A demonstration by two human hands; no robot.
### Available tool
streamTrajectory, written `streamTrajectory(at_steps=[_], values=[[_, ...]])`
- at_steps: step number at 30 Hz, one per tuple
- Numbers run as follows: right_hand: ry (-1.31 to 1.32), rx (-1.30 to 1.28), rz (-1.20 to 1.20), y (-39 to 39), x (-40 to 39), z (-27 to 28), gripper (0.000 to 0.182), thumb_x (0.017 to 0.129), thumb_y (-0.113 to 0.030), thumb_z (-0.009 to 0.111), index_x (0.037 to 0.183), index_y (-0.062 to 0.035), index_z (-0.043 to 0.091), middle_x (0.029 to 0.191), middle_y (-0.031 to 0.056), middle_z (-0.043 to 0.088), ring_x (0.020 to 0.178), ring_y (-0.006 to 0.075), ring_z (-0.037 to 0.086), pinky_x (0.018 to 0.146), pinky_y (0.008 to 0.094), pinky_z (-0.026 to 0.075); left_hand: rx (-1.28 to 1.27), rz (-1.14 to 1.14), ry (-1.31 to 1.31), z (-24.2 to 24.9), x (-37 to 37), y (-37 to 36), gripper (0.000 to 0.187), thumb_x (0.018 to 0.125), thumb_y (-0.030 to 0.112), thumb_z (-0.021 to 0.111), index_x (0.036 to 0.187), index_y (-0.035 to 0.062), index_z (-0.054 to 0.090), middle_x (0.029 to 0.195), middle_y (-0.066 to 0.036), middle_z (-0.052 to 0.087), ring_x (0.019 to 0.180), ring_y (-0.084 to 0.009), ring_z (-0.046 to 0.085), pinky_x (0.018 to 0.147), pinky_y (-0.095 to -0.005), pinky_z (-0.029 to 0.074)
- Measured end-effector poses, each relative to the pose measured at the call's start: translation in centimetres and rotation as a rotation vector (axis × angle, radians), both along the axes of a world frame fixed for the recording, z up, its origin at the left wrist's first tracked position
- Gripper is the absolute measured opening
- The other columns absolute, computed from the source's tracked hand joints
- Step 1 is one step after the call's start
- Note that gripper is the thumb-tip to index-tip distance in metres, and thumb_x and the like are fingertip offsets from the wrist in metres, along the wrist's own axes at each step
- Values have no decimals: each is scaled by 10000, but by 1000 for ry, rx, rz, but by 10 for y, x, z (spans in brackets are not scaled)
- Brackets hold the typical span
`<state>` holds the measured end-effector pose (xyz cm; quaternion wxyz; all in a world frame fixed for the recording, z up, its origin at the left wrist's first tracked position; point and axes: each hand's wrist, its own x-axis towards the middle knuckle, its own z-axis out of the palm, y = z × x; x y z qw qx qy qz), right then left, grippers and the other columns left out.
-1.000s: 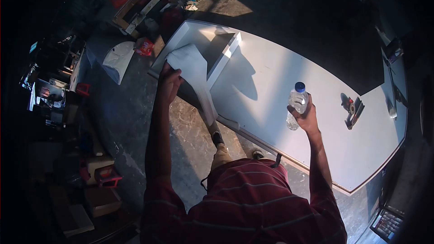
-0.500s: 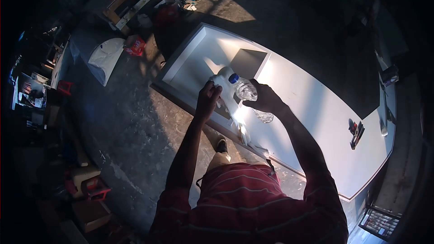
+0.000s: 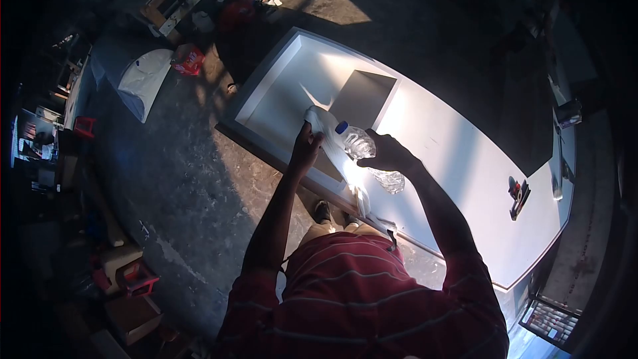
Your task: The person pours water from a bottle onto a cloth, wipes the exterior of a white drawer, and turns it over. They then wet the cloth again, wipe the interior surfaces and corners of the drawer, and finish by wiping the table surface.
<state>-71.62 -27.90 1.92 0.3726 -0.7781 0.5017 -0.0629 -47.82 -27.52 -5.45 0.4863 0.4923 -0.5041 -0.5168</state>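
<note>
My right hand (image 3: 389,153) is wrapped round the middle of a clear plastic bottle (image 3: 357,143) with a blue cap, tilted so the cap points up and left. In my left hand (image 3: 306,149) is a bunched white cloth (image 3: 327,126), which trails down toward the near edge of a large white panel piece (image 3: 432,153). The cloth lies just left of the bottle, and the two overlap in view. Beneath both hands is the recessed, framed end (image 3: 276,86) of the white piece.
On the white panel at the right lies a dark tool with red parts (image 3: 518,197). A red box (image 3: 188,59) and a white sheet (image 3: 145,80) are on the floor at upper left. Red stools (image 3: 137,277) and a cardboard box (image 3: 133,318) stand at lower left.
The bunched cloth has spread into a longer strip under my left hand. The bottle has tilted a little and shifted slightly lower. The whole view has shifted slightly.
</note>
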Motion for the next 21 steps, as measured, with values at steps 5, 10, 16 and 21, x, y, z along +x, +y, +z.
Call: streamTrajectory(at_steps=[5, 10, 16, 21], values=[[63, 47, 62, -17, 4, 11, 813, 657, -359, 759, 1292, 20, 421, 936, 274, 645, 913, 395, 641, 815, 431, 511, -90, 42, -147, -1, -3, -1, 239, 853, 71, 534, 1076, -12, 526, 853, -76, 597, 779, -142, 578, 730, -301, 466], [122, -34, 183, -37, 4, 7, 812, 620, -387, 757, 1260, 24, 476, 970, 245, 659, 934, 347, 649, 839, 392, 503, -30, -22, -34, -5, -8, 3, 333, 851, 31, 526, 1180, -13, 500, 1006, -67, 602, 909, -136, 573, 846, -300, 450], [289, 295, 181, -54, 17, 28, 755, 566, -328, 772, 1217, -22, 543, 975, 167, 676, 886, 292, 658, 822, 361, 512, -68, 51, -76, -17, -12, 5, 284, 827, 11, 504, 1110, -4, 525, 883, -72, 601, 811, -141, 575, 771, -291, 457], [273, 190, 287, -59, 19, 24, 718, 557, -322, 768, 1180, -24, 573, 956, 159, 676, 908, 247, 651, 817, 330, 509, 91, 29, 268, -22, -12, 8, 413, 792, 3, 492, 1206, 7, 494, 1035, -57, 589, 968, -143, 566, 879, -285, 434]])
